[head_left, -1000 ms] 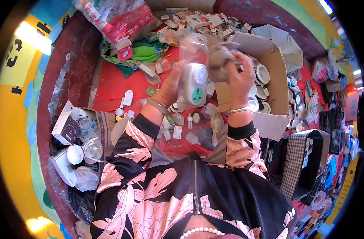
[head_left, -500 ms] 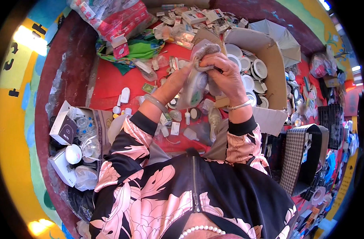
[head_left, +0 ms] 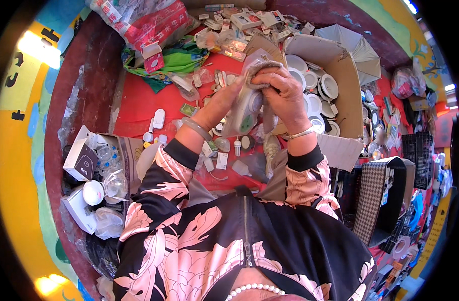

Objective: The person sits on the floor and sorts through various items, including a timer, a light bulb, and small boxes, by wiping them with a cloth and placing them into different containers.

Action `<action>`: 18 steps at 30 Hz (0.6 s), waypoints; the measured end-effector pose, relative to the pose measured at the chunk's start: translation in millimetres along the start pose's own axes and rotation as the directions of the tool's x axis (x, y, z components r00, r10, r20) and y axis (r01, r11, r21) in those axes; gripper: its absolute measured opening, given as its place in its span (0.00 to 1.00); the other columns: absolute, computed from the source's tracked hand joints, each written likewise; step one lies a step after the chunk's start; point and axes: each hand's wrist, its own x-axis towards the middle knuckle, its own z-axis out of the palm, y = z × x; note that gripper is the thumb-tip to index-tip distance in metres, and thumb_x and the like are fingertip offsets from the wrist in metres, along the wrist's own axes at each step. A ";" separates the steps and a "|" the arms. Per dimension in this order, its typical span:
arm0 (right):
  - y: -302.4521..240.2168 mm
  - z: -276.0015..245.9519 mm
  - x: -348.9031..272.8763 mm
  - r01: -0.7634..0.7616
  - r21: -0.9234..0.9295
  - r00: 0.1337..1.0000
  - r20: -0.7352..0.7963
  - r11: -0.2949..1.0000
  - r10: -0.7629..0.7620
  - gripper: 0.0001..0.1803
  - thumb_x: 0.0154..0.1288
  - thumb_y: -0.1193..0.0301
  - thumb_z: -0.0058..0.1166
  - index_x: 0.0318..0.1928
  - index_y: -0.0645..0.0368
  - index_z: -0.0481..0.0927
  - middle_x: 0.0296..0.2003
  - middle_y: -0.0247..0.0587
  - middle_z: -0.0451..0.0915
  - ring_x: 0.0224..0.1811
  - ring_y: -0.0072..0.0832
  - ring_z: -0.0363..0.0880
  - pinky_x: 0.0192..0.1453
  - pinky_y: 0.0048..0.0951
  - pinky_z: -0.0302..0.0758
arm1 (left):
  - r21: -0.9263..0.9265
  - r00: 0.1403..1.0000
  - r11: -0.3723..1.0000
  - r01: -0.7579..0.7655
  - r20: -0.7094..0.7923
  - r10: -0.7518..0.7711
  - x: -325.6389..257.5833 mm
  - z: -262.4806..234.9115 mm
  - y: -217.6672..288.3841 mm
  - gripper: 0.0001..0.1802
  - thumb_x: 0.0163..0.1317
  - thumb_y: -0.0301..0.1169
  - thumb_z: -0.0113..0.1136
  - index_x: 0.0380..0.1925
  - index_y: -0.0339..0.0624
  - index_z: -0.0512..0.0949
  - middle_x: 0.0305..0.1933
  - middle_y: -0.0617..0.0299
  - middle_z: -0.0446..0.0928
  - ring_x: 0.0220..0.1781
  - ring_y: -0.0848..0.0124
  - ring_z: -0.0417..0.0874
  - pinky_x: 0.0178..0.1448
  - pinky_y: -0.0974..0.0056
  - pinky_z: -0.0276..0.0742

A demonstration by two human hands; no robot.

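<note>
My left hand [head_left: 222, 105] is closed on a pale object in a clear plastic bag [head_left: 245, 111], tilted upright in front of me. A round part and a green patch show through the plastic. What the object is, I cannot make out. In my right hand [head_left: 285, 95] is a bunched grey cloth [head_left: 263, 67], pinched by the fingers and pressed against the upper end of the bagged object. Just right of my hands stands an open cardboard box [head_left: 346, 90] with several round white lamp-like discs [head_left: 329, 87] inside.
Small boxes [head_left: 247, 20] pile up at the back beside a large plastic bag [head_left: 154, 25]. A carton of plastic-wrapped items [head_left: 131, 155] stands at my left. Loose bulbs and packets lie on the red cloth [head_left: 139, 113]. A checkered box [head_left: 375, 200] stands at right.
My right hand and the grey cloth have shifted slightly down and right at the top of the bagged object. My left hand keeps its hold in nearly the same place.
</note>
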 end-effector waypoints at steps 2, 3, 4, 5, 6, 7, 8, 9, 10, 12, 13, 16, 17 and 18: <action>4.9 -4.2 2.1 0.030 -0.054 1.000 -0.001 0.998 -0.030 0.14 0.41 0.85 0.49 0.31 0.60 0.81 0.33 0.42 0.80 0.40 0.38 0.77 0.46 0.32 0.73 | -0.059 0.999 0.998 -0.012 -0.033 0.010 -1.0 -0.9 0.7 0.31 0.68 0.54 0.36 0.61 0.42 0.62 0.54 0.61 0.71 0.52 0.72 0.74 0.57 0.66 0.70; 10.2 -7.3 0.2 0.012 -0.173 1.000 -0.025 0.985 -0.017 0.15 0.41 0.86 0.49 0.31 0.60 0.81 0.33 0.42 0.79 0.40 0.38 0.77 0.46 0.31 0.73 | -0.101 0.999 0.994 -0.033 -0.022 0.031 -2.6 -1.0 3.9 0.32 0.68 0.54 0.36 0.61 0.40 0.62 0.54 0.60 0.71 0.53 0.72 0.74 0.57 0.66 0.70; 18.2 -9.6 -3.6 -0.007 -0.284 0.999 -0.051 0.959 -0.008 0.15 0.41 0.86 0.49 0.32 0.59 0.81 0.33 0.43 0.79 0.40 0.39 0.77 0.46 0.31 0.73 | -0.139 0.999 0.989 -0.053 -0.017 0.051 -6.0 -1.5 10.7 0.33 0.68 0.54 0.36 0.61 0.39 0.62 0.55 0.59 0.71 0.53 0.71 0.74 0.57 0.65 0.70; 25.9 -12.6 -6.7 -0.028 -0.392 0.997 -0.079 0.920 -0.003 0.16 0.41 0.86 0.49 0.32 0.59 0.82 0.33 0.43 0.79 0.40 0.39 0.77 0.46 0.31 0.73 | -0.176 0.997 0.982 -0.074 -0.010 0.073 -7.6 -2.1 15.6 0.34 0.68 0.55 0.36 0.61 0.37 0.62 0.55 0.58 0.71 0.53 0.70 0.74 0.58 0.65 0.70; 34.1 -17.4 -9.6 -0.153 -0.332 0.979 -0.178 0.931 0.097 0.16 0.43 0.86 0.49 0.33 0.59 0.82 0.33 0.42 0.79 0.40 0.37 0.77 0.46 0.30 0.73 | -0.216 0.995 0.971 -0.100 -0.030 0.096 -7.6 -3.2 17.3 0.33 0.67 0.54 0.37 0.60 0.38 0.63 0.54 0.58 0.72 0.52 0.70 0.75 0.57 0.65 0.71; 37.1 -22.1 -9.9 -0.271 -0.261 0.942 -0.268 0.927 0.201 0.16 0.44 0.86 0.49 0.34 0.59 0.82 0.34 0.42 0.79 0.40 0.35 0.77 0.46 0.29 0.73 | -0.257 0.992 0.958 -0.127 -0.048 0.119 -6.9 -5.2 18.1 0.32 0.67 0.54 0.37 0.60 0.39 0.63 0.53 0.58 0.73 0.52 0.70 0.75 0.56 0.64 0.72; 39.0 -24.5 -9.6 -0.381 -0.178 0.887 -0.347 0.907 0.304 0.16 0.45 0.86 0.50 0.35 0.58 0.82 0.34 0.41 0.79 0.40 0.33 0.77 0.46 0.28 0.73 | -0.297 0.988 0.942 -0.154 -0.068 0.140 -6.6 -6.9 19.2 0.32 0.67 0.54 0.38 0.60 0.40 0.64 0.52 0.58 0.74 0.51 0.70 0.76 0.55 0.64 0.72; 38.4 -28.9 -9.8 -0.338 0.046 0.868 -0.370 0.940 0.330 0.14 0.53 0.85 0.50 0.40 0.59 0.80 0.35 0.36 0.78 0.39 0.25 0.76 0.45 0.24 0.72 | -0.313 0.992 0.941 -0.124 -0.040 0.118 -7.7 -8.0 21.6 0.34 0.66 0.55 0.39 0.60 0.40 0.63 0.53 0.57 0.73 0.51 0.68 0.77 0.56 0.63 0.73; 29.5 -28.2 -4.6 -0.303 0.207 0.855 -0.372 0.930 0.361 0.14 0.55 0.85 0.50 0.41 0.59 0.79 0.36 0.34 0.78 0.39 0.22 0.75 0.44 0.22 0.71 | -0.306 0.994 0.946 -0.112 -0.033 0.107 -9.8 -8.1 22.2 0.34 0.66 0.56 0.39 0.60 0.40 0.63 0.52 0.57 0.74 0.51 0.69 0.77 0.56 0.63 0.73; 10.7 -23.4 2.7 -0.216 0.489 0.827 -0.370 0.845 0.425 0.14 0.59 0.84 0.49 0.44 0.59 0.78 0.36 0.31 0.76 0.39 0.17 0.73 0.43 0.19 0.70 | -0.304 0.996 0.949 -0.079 0.002 0.084 -6.5 -2.0 16.4 0.35 0.65 0.57 0.39 0.60 0.40 0.64 0.51 0.57 0.74 0.49 0.69 0.77 0.55 0.63 0.73; 0.6 -13.2 4.6 -0.178 0.430 0.823 -0.427 0.885 0.374 0.14 0.60 0.83 0.48 0.47 0.59 0.77 0.37 0.29 0.76 0.39 0.16 0.73 0.43 0.16 0.70 | -0.295 0.994 0.950 -0.105 -0.018 0.104 -4.4 3.7 11.1 0.34 0.65 0.57 0.39 0.59 0.41 0.65 0.50 0.58 0.74 0.49 0.70 0.77 0.54 0.64 0.73; 12.9 1.5 0.1 -0.230 0.500 0.861 -0.296 0.835 0.414 0.14 0.61 0.83 0.48 0.47 0.59 0.77 0.38 0.30 0.75 0.39 0.15 0.72 0.45 0.17 0.70 | -0.160 0.994 0.985 0.065 0.094 -0.051 -1.8 4.6 4.3 0.32 0.67 0.53 0.37 0.63 0.43 0.60 0.53 0.60 0.72 0.50 0.72 0.75 0.55 0.66 0.71; 9.4 6.3 -2.1 -0.285 0.461 0.864 -0.255 0.841 0.433 0.15 0.58 0.84 0.49 0.45 0.60 0.78 0.41 0.34 0.75 0.44 0.21 0.73 0.48 0.20 0.70 | -0.119 0.981 0.982 0.150 0.143 -0.132 -1.9 4.0 3.2 0.33 0.68 0.49 0.35 0.67 0.44 0.54 0.57 0.62 0.70 0.52 0.74 0.73 0.57 0.67 0.69; 10.5 10.5 -3.3 -0.228 0.391 0.892 -0.285 0.892 0.352 0.15 0.56 0.85 0.49 0.44 0.60 0.78 0.42 0.36 0.75 0.46 0.23 0.73 0.49 0.22 0.70 | -0.068 0.990 0.994 0.087 0.121 -0.078 -2.8 6.1 2.9 0.32 0.68 0.49 0.35 0.67 0.43 0.55 0.56 0.62 0.70 0.52 0.74 0.72 0.57 0.67 0.68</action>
